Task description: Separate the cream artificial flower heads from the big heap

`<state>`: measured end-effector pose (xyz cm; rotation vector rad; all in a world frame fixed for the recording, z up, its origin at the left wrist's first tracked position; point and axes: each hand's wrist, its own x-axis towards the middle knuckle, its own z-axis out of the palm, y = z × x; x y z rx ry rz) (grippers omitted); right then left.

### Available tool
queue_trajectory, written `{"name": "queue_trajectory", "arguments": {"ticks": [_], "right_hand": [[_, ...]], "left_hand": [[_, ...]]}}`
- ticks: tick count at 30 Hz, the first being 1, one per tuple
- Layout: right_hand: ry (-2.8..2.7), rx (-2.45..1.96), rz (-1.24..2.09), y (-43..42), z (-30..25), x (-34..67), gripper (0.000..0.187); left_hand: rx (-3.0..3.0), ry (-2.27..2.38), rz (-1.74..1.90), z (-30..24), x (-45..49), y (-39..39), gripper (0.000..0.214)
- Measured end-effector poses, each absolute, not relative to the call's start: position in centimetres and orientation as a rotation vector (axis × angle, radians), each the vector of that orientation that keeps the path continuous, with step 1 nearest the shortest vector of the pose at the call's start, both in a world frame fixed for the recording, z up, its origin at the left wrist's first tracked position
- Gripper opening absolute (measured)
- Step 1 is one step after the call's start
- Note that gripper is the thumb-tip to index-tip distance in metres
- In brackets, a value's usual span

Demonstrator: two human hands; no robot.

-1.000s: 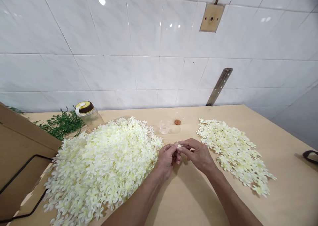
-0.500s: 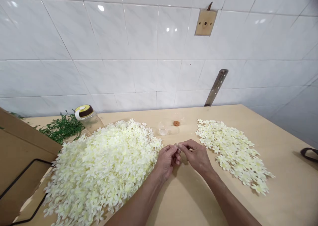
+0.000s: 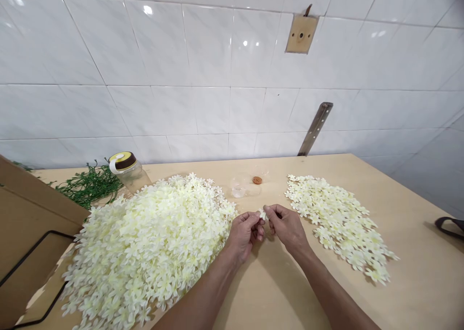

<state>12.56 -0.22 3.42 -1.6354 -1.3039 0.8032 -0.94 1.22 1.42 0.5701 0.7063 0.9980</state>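
Observation:
Between my two hands is a small white artificial flower (image 3: 262, 214). My left hand (image 3: 243, 233) pinches it from the left with thumb and fingertips. From the other side, my right hand (image 3: 288, 226) closes thumb and forefinger at its edge. Left of my hands rises a large heap of cream-white artificial flowers (image 3: 159, 243), close to my left wrist. A flatter spread of the same flowers (image 3: 337, 219) lies on the table to the right of my right hand.
A clear bottle with a yellow and brown lid (image 3: 125, 163) leans behind the heap, beside green artificial stems (image 3: 89, 185). An orange-brown disc (image 3: 257, 180) and clear plastic pieces (image 3: 238, 189) lie beyond my hands. A cardboard box (image 3: 32, 238) stands at left, a black strap (image 3: 449, 223) at right.
The flower now shows more fully between my fingertips. My right hand has shifted slightly up and away from my left; its fingers have changed position.

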Motion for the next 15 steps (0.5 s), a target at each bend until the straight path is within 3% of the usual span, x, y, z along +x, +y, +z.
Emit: {"name": "queue_trajectory", "arguments": {"ticks": [15], "right_hand": [[-0.678, -1.161, 1.343, 0.8, 3.6, 14.5, 0.046]], "left_hand": [[0.992, 0.979, 1.003, 1.0, 0.0, 0.4, 0.028]]}}
